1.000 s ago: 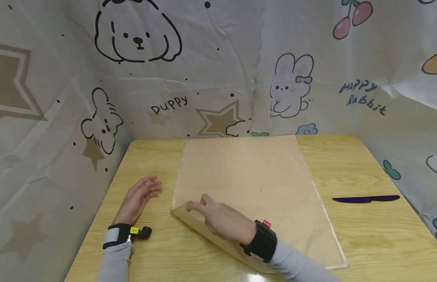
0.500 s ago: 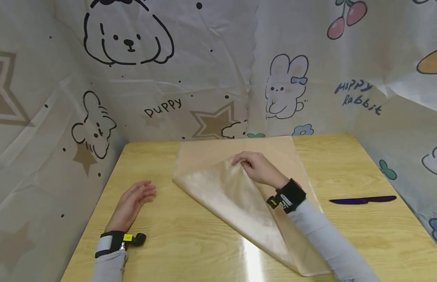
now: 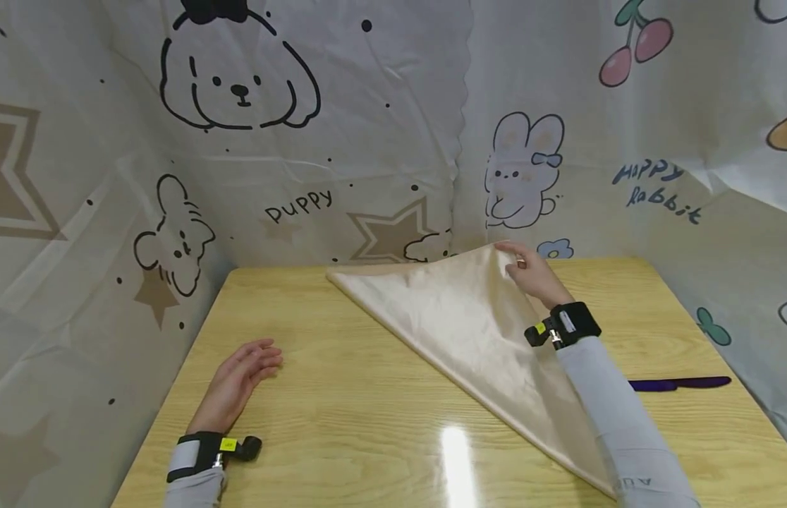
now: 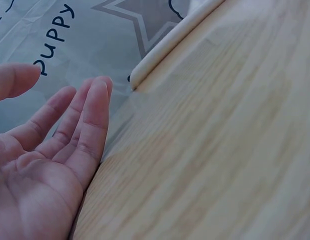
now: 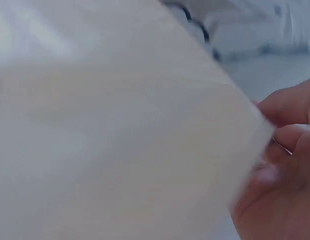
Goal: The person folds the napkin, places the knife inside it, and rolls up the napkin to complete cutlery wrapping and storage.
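Note:
A beige satin-like cloth (image 3: 444,317) lies folded diagonally into a triangle on the wooden table, its shiny side up. At its far right corner my right hand (image 3: 536,271) pinches the tip between thumb and fingers. In the right wrist view the cloth (image 5: 120,125) fills most of the picture, with its corner in the grip of the right hand (image 5: 280,160). My left hand (image 3: 238,374) rests on the table at the left, fingers relaxed and apart from the cloth. The left wrist view shows this left hand (image 4: 55,150) holding nothing, palm visible.
A dark purple knife (image 3: 679,383) lies at the right of the table (image 3: 343,430), its left end hidden behind my right sleeve. Pale printed curtains (image 3: 393,127) with cartoon animals enclose the back and sides.
My right hand has carried the cloth's near-left corner across to the far right, folding the flat cloth into a triangle. The left hand stays in place.

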Motion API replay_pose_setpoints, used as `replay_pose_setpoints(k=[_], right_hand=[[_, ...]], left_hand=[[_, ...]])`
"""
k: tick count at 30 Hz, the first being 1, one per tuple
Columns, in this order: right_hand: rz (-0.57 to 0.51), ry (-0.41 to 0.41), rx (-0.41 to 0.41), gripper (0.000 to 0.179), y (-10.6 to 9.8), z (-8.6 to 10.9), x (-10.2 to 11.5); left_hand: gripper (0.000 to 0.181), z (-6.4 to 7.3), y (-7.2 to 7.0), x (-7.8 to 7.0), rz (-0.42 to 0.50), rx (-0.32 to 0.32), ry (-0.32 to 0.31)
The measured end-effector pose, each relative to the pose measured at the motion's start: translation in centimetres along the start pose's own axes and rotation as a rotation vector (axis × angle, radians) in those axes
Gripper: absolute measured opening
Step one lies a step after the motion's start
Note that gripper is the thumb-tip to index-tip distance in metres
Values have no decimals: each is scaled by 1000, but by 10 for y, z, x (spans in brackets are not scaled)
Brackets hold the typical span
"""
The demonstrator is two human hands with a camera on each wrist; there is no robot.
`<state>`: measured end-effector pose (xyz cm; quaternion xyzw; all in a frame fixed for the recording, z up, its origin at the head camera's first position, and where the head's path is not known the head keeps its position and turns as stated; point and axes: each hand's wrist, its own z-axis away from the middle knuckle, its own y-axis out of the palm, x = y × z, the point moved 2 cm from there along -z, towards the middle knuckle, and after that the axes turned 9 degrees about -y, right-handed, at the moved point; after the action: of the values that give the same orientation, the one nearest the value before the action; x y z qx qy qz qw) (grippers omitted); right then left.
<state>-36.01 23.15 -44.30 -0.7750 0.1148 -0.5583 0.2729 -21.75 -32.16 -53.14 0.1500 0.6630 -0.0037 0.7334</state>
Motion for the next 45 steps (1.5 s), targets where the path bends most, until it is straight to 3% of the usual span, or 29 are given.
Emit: replay_pose_setpoints(k=[5, 11, 18, 24, 27, 29, 33, 37, 39, 41, 43, 45], right_hand=[[-171, 118, -42, 59, -16, 3, -41], [-259, 231, -75, 63, -14, 8, -73], [-227, 251, -68, 68, -11, 3, -78], [-226, 301, 13, 83, -5, 1, -68], [-143, 315, 31, 84, -3, 3, -72], [-30, 290, 32, 81, -5, 7, -71], [175, 188, 13, 64, -8, 17, -65], [310, 113, 34, 50, -11, 38, -57], [348, 119, 60, 48, -14, 57, -51], [373, 128, 83, 48, -17, 75, -44], [392, 130, 96, 49, -19, 93, -37], [393, 148, 100, 51, -21, 109, -32]], left_hand=[[51, 0, 1, -2, -11, 20, 27], [52, 3, 0, -5, -24, 3, 29], [51, 5, -4, -7, -19, -2, 31], [50, 7, -5, -3, 39, 9, 14], [51, 7, -3, 0, 37, 8, 5], [52, 6, -2, 2, 27, 4, -1], [53, 5, 0, 1, 6, 9, 4], [54, 2, 3, -2, -18, 6, 18], [54, -1, 5, -3, -56, -27, -5], [53, -5, 9, -3, -160, -83, -47], [51, -10, 15, -5, -303, -135, -111], [49, -16, 23, -11, -502, -157, -175]])
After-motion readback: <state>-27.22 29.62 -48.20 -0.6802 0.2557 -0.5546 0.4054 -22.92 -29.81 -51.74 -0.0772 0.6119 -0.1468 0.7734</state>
